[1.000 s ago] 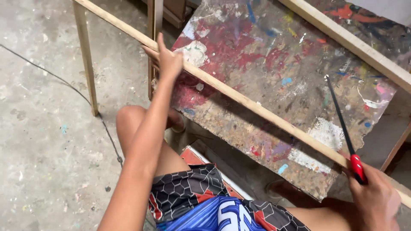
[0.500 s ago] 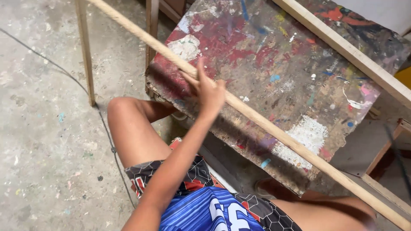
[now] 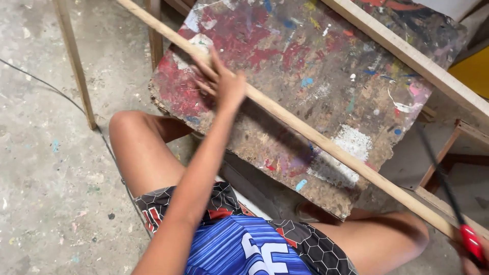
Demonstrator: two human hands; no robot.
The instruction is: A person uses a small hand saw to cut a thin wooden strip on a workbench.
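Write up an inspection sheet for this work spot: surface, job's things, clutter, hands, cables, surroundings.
Surface: paint-spattered board, worn edges, tilted over the knees.
Job's things: long wooden strip lying diagonally across the board; saw with thin dark blade and red handle.
Clutter: nothing seen on the board beyond dried paint.
Hands: left hand pressed on the strip; right hand at the frame edge, gripping the saw handle.
Cables: thin black cable across the floor.
Surroundings: stained concrete floor; wooden frame legs; second wooden strip.

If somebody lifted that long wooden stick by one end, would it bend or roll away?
The stick is long and thin, so it would probably sag slightly. Its flat sides suggest it would not roll. It looks light, since the left hand alone steadies it.
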